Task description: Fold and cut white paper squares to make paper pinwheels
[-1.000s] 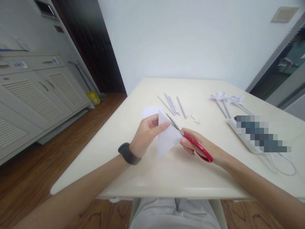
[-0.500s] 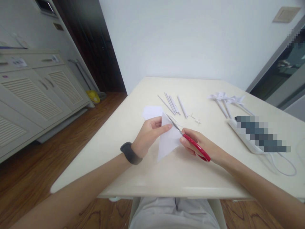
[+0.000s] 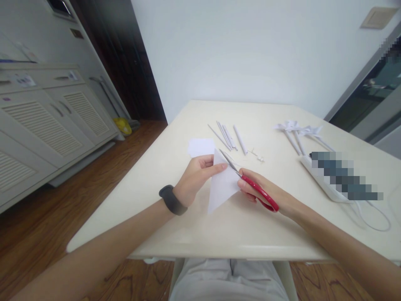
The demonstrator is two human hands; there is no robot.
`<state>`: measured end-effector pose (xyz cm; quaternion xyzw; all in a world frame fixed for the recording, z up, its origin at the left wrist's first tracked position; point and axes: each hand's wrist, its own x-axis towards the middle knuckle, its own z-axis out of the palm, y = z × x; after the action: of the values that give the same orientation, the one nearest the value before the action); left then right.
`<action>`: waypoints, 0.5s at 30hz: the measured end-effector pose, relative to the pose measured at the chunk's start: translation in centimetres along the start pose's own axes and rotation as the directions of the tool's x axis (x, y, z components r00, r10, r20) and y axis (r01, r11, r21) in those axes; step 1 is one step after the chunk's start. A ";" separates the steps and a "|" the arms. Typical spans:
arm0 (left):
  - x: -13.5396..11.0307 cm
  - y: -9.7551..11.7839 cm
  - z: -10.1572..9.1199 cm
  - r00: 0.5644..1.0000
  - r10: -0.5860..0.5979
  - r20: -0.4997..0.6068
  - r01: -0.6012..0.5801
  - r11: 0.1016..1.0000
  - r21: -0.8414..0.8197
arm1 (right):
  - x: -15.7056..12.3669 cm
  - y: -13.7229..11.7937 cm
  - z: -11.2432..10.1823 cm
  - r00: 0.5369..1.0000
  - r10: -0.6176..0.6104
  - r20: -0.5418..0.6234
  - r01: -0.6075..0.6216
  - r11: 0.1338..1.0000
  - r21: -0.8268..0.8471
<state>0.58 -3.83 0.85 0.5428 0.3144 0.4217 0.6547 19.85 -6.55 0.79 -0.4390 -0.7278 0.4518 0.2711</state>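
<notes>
I am pinching a white paper triangle [image 3: 222, 188] between the thumb and fingers of my left hand [image 3: 196, 177], holding it over the cream table [image 3: 150, 184], while my right hand [image 3: 261, 180] is gripping red-handled scissors [image 3: 251, 182], their blades lying along its upper right edge. Just behind the triangle, white paper [image 3: 201, 147] is lying flat, with thin white sticks [image 3: 226, 136] and a thicker roll [image 3: 240, 140] resting farther back. Over to the right, paper pinwheels [image 3: 292, 125] are lying near a white case [image 3: 320, 179] whose top is blurred out.
</notes>
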 end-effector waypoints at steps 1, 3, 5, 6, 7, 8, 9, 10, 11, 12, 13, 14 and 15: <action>0.0 0.0 0.0 1.000 -0.005 -0.003 0.005 1.000 -0.001 | 0.0 0.0 0.0 1.000 0.006 0.000 -0.006 1.000 -0.002; 0.0 -0.1 0.0 1.000 -0.013 -0.009 0.013 1.000 -0.005 | 0.1 0.0 0.0 1.000 0.020 0.002 -0.020 1.000 -0.002; 0.0 -0.1 0.0 1.000 -0.019 -0.005 0.019 1.000 -0.011 | 0.1 -0.1 0.0 0.999 0.036 0.008 -0.036 0.999 -0.004; 0.0 -0.1 0.0 1.000 -0.021 -0.001 0.021 1.000 -0.013 | 0.1 -0.1 0.0 0.999 0.041 0.011 -0.041 0.999 -0.003; 0.0 -0.2 0.0 1.000 -0.022 0.003 0.022 1.000 -0.013 | 0.1 -0.1 0.0 0.999 0.044 0.015 -0.044 0.999 0.000; 0.0 -0.1 0.1 1.000 -0.022 0.005 0.022 1.000 -0.013 | 0.0 -0.1 0.0 0.999 0.043 0.020 -0.043 0.999 0.004; 0.1 -0.1 0.1 1.000 -0.020 0.007 0.020 1.000 -0.013 | 0.0 -0.1 0.0 0.999 0.038 0.025 -0.039 0.999 0.010; 0.1 -0.1 0.1 1.000 -0.018 0.008 0.018 1.000 -0.013 | 0.1 0.0 0.0 0.999 0.031 0.028 -0.032 0.999 0.015; 0.1 -0.1 0.1 1.000 -0.015 0.010 0.015 1.000 -0.014 | 0.1 0.1 0.0 0.999 0.024 0.031 -0.025 0.999 0.020; 0.1 -0.1 0.1 1.000 -0.013 0.011 0.013 1.000 -0.016 | 0.1 0.2 0.0 0.999 0.018 0.032 -0.018 1.000 0.021; 0.1 -0.1 0.0 1.000 -0.012 0.013 0.012 1.000 -0.017 | 0.2 0.3 0.0 0.999 0.012 0.032 -0.013 1.000 0.021; 0.1 -0.1 0.0 1.000 -0.013 0.013 0.013 1.000 -0.017 | 0.2 0.4 0.1 1.000 0.006 0.030 -0.007 1.000 0.019; 0.1 -0.2 0.0 1.000 -0.016 0.014 0.016 1.000 -0.017 | 0.3 0.6 0.1 1.000 0.001 0.030 -0.002 1.000 0.017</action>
<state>0.65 -3.78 0.70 0.5376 0.3105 0.4154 0.6648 19.89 -6.24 0.26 -0.4305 -0.7275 0.4646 0.2637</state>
